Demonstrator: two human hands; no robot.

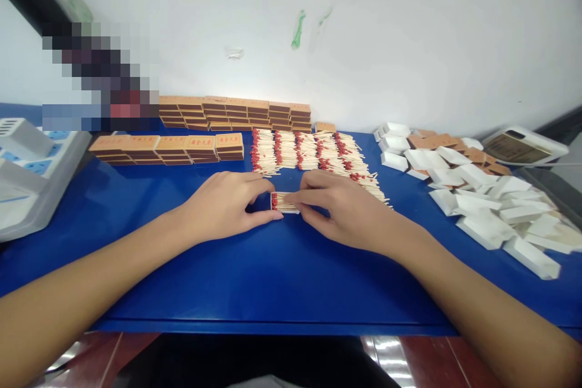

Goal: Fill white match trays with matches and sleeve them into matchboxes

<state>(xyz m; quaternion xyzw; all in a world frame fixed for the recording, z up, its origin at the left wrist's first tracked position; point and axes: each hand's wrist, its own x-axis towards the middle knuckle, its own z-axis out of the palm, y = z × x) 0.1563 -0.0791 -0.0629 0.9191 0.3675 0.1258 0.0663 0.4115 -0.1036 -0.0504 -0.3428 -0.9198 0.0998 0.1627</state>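
Observation:
A white matchbox tray (295, 212) filled with red-headed matches (278, 201) lies on the blue table between my hands. Thumb and fingers of my left hand (230, 203) grip its left end. The fingers of my right hand (334, 203) press on the matches at the right end of the tray, partly covering them. Just beyond my hands, loose matches (307, 151) lie in several side-by-side bundles, red heads mostly to the left.
Closed matchboxes stand in a near row (168, 148) and a taller stack (236, 112) along the wall. White trays (488, 230) and brown sleeves (431, 142) are heaped on the right, near a phone (525, 144). A power strip (40, 194) sits at left.

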